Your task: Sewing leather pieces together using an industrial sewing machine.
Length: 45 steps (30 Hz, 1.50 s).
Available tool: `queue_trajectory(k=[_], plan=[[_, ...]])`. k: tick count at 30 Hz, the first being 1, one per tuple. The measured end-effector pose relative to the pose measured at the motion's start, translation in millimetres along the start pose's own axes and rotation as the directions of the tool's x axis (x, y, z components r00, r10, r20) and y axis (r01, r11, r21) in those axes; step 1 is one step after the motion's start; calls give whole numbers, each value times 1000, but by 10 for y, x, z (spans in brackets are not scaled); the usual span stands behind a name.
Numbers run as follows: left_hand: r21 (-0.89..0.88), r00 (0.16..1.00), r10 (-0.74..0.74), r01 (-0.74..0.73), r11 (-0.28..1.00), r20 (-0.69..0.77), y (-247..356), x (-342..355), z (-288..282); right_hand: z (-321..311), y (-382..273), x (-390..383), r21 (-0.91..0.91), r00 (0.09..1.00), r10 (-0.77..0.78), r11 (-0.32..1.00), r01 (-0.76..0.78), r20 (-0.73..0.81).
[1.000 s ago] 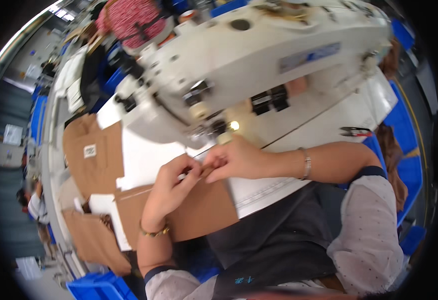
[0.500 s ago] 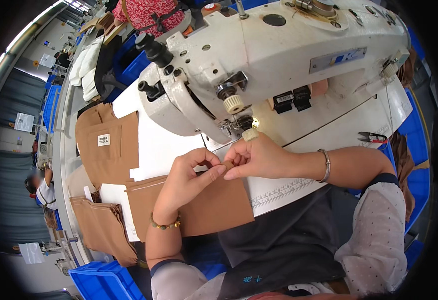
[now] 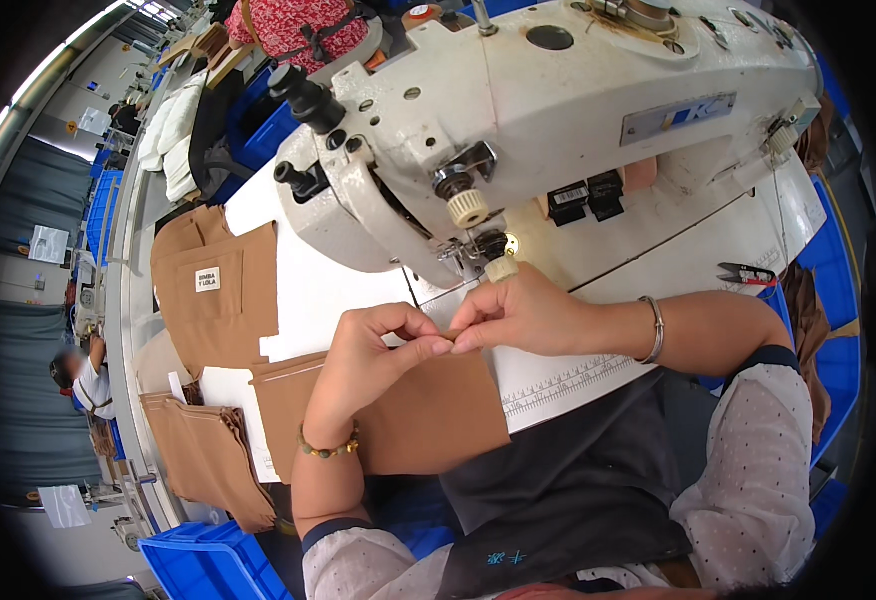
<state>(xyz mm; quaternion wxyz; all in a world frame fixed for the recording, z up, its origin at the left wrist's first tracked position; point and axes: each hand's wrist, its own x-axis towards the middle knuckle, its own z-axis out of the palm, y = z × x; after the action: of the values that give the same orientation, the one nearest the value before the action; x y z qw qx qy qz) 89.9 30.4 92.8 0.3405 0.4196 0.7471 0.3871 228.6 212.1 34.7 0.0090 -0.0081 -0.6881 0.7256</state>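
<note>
A brown fabric panel (image 3: 418,420) lies over the front edge of the white sewing table (image 3: 598,340). At its upper edge my left hand (image 3: 378,350) pinches the cloth between thumb and fingers. Right beside it, fingertips nearly touching, my right hand (image 3: 518,318) pinches the same edge. The bit of cloth between them is mostly covered by the fingers. Just beyond my hands stands the white sewing machine (image 3: 548,110), its needle area (image 3: 483,250) close to my right hand.
At left lie a brown piece with a white label (image 3: 223,300) and a stack of brown panels (image 3: 208,455). Red-handled thread snips (image 3: 748,273) rest at the right, and black tags (image 3: 586,200) lie under the machine arm. A blue crate (image 3: 213,560) stands at lower left.
My hands have drawn slightly closer together at the panel's edge, and my left hand has shifted a little. The panel's lower edge has moved slightly.
</note>
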Motion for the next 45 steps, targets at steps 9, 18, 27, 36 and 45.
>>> queue_trajectory(k=[9,18,27,36,45], plan=[[-44,990,111,-115,992,-91,73,-109,-45,337,-72,-153,21,1000,-10,1000,10,-6],[33,842,227,-242,970,-489,-331,-697,-762,1183,-22,75,-202,986,-118,969,141,119],[180,991,129,-120,976,-37,-358,227,-487,1118,-142,-16,-62,945,294,956,-288,142],[-252,988,56,-19,968,142,-379,433,-165,-160,-188,-269,-900,823,-436,62,432,365],[-49,994,101,-103,994,-39,-314,560,82,-81,123,32,-782,445,-693,-283,555,567]])
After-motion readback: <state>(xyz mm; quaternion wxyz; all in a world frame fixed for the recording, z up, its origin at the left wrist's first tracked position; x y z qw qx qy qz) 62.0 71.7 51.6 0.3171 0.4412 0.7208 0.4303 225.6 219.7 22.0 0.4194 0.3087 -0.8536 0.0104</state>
